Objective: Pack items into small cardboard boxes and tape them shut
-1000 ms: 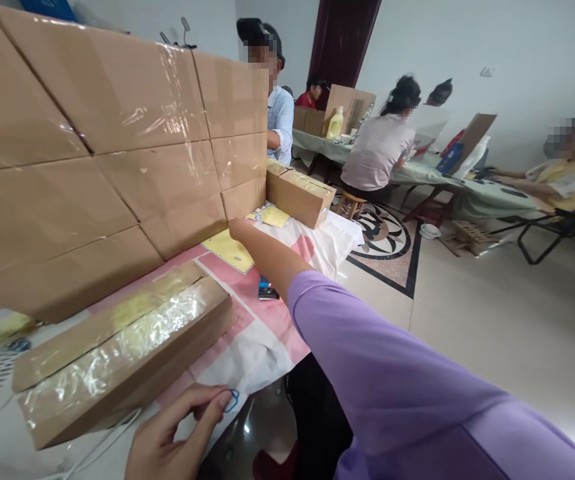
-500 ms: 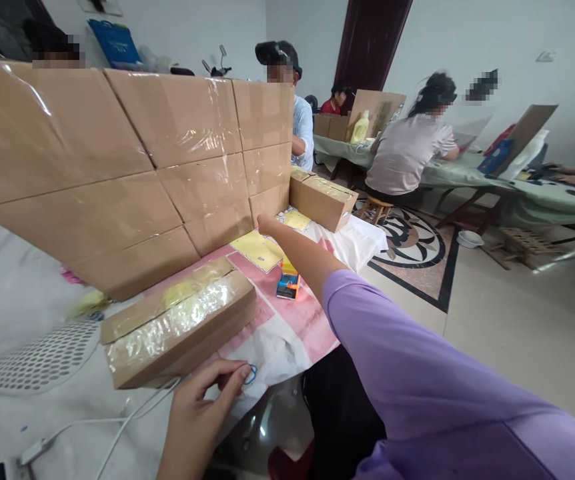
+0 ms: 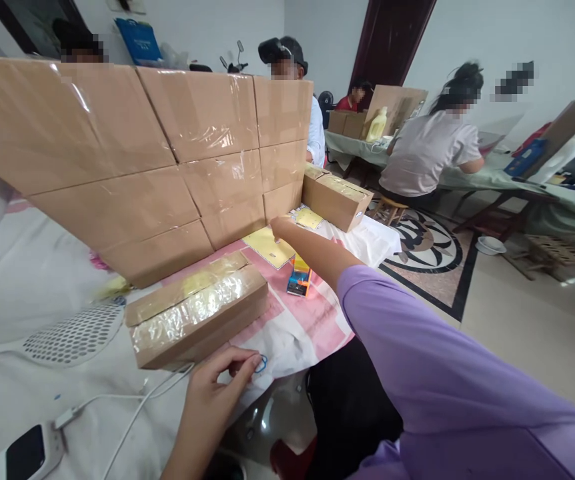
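My left hand is closed in a pinch on a small blue loop, thin like a band or a bent wire. It hovers by the near edge of the table, close to a taped cardboard box. My right arm, in a purple sleeve, stretches out across the table. At its end my right hand is over or beside a yellow sheet; its fingers are hidden, so what they touch cannot be seen. Below the forearm lies a small orange and blue packet.
Stacked cardboard boxes form a wall along the far side. Another taped box stands beyond my right hand. A white cable and a white device with a dark screen lie at lower left. Several people sit around the room.
The view has swung slightly left, so everything sits further right in it, and the white device shows more fully. Both hands keep nearly the same place over the table.
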Demonstrator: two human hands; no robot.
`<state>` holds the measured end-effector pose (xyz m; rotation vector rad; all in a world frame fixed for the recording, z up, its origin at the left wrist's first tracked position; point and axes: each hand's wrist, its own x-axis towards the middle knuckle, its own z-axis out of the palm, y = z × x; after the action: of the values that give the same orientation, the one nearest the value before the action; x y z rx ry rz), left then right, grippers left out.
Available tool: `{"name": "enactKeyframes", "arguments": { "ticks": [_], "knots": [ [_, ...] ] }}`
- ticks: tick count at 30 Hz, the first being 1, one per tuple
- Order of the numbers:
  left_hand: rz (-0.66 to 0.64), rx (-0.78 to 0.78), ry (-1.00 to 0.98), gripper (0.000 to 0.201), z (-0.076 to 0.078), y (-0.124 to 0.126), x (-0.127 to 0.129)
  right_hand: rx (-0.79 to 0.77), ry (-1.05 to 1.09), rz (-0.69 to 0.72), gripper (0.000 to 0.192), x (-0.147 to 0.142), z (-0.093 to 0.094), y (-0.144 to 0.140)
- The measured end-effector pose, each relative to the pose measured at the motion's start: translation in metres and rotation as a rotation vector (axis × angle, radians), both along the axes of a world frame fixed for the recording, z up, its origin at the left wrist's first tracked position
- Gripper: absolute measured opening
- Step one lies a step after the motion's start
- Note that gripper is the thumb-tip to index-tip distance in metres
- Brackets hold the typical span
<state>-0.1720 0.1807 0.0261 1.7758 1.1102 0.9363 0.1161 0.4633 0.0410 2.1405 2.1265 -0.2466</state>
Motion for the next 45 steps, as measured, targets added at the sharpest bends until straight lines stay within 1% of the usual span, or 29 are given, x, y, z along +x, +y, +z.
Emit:
{"name": "enactKeyframes", "arguments": {
  "ticks": [2,4,6,8,9,10,11,12,14,16,18,19,22,23,25,29,31,33,36,38,39,41,43,45],
  "knots": [
    [0.009,-0.003,0.006,0.030,-0.001,0.002,-0.001,0.019,-0.033,-0.062,0.035,-0.002,0.021,-0.007],
    [0.028,0.003,0.025,0.032,-0.003,0.004,-0.002,0.085,-0.014,-0.071,0.031,-0.007,0.043,-0.022],
    [0.065,0.014,0.028,0.034,-0.005,0.007,-0.003,0.173,0.029,-0.029,0.026,-0.013,0.061,-0.050],
    [0.105,0.020,-0.005,0.034,-0.005,0.009,-0.001,0.272,0.131,0.060,0.022,-0.020,0.068,-0.096],
    [0.127,0.027,-0.035,0.033,-0.004,0.010,0.001,0.316,0.202,0.113,0.021,-0.022,0.066,-0.124],
    [0.143,0.039,-0.064,0.032,-0.003,0.010,0.004,0.384,0.382,0.204,0.020,-0.025,0.061,-0.154],
    [0.155,0.060,-0.085,0.031,-0.002,0.009,0.007,0.414,0.578,0.274,0.019,-0.028,0.053,-0.185],
    [0.165,0.086,-0.095,0.030,0.000,0.007,0.011,0.381,0.768,0.344,0.017,-0.031,0.043,-0.214],
    [0.176,0.133,-0.094,0.031,0.003,0.000,0.021,0.307,1.044,0.343,0.015,-0.039,0.021,-0.262],
    [0.198,0.143,-0.094,0.032,0.003,-0.011,0.031,0.259,1.216,0.298,0.016,-0.048,0.003,-0.293],
    [0.263,0.114,-0.124,0.031,0.001,-0.025,0.041,0.242,1.333,0.244,0.011,-0.056,-0.006,-0.308],
    [0.317,0.097,-0.148,0.031,-0.001,-0.033,0.046,0.237,1.383,0.218,0.009,-0.059,-0.008,-0.313],
    [0.494,0.057,-0.232,0.034,-0.005,-0.058,0.059,0.229,1.483,0.178,0.010,-0.062,-0.006,-0.326],
    [0.533,0.044,-0.256,0.035,-0.005,-0.065,0.063,0.252,1.480,0.192,0.010,-0.061,-0.006,-0.332],
    [0.565,0.003,-0.297,0.034,-0.002,-0.077,0.071,0.375,1.398,0.253,0.010,-0.058,-0.006,-0.344],
    [0.555,-0.135,-0.429,0.029,0.009,-0.095,0.087,0.737,1.083,0.413,0.018,-0.047,-0.010,-0.365],
    [0.523,-0.184,-0.466,0.029,0.015,-0.103,0.094,0.824,1.031,0.445,0.020,-0.041,-0.011,-0.372],
    [0.523,-0.160,-0.433,0.029,0.020,-0.109,0.101,0.834,1.103,0.418,0.017,-0.036,-0.010,-0.379],
    [0.612,-0.028,-0.314,0.029,0.026,-0.119,0.108,0.826,1.256,0.271,0.009,-0.032,-0.007,-0.391],
    [0.663,0.034,-0.253,0.028,0.030,-0.125,0.112,0.852,1.289,0.210,0.008,-0.030,-0.005,-0.400],
    [0.668,0.049,-0.232,0.028,0.032,-0.128,0.114,0.872,1.288,0.227,0.009,-0.029,-0.005,-0.405],
    [0.634,0.065,-0.199,0.029,0.037,-0.134,0.118,0.904,1.282,0.309,0.009,-0.028,-0.003,-0.412],
    [0.558,0.084,-0.162,0.030,0.042,-0.140,0.122,0.923,1.285,0.362,0.008,-0.028,0.000,-0.416],
    [0.480,0.111,-0.124,0.030,0.047,-0.145,0.125,0.929,1.295,0.366,0.010,-0.027,0.003,-0.417]
  ]
}}
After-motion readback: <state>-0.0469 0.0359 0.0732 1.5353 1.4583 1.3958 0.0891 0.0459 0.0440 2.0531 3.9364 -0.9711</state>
